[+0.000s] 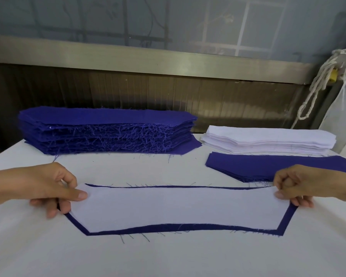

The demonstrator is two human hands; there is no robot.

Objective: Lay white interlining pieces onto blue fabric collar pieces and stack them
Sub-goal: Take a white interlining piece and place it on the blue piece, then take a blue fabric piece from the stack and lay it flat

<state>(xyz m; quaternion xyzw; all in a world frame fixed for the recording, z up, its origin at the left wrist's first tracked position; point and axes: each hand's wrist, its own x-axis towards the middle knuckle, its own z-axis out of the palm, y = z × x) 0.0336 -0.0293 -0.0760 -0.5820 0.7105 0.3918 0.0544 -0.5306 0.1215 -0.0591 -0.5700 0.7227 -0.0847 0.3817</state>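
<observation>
Head view showed a white interlining piece point(178, 206) lying on a blue collar piece point(168, 229) at the lower centre of the frame, the blue showing as a narrow border along its near edge and both slanted ends. The left hand point(48, 188) pinched the interlining's left end, thumb on top and fingers curled beneath. The right hand point(304, 184) pinched the right end, its fingers bunched tight. Whether either grip also caught the blue layer could not be told. Both pieces rested on the white table point(168, 256). At the upper left stood a tall stack of blue pieces point(108, 132) with frayed threads. At the right lay a stack of white interlining point(268, 140), with a low blue pile point(268, 166) just in front of it. A white rope point(316, 90) hung at the upper right.
</observation>
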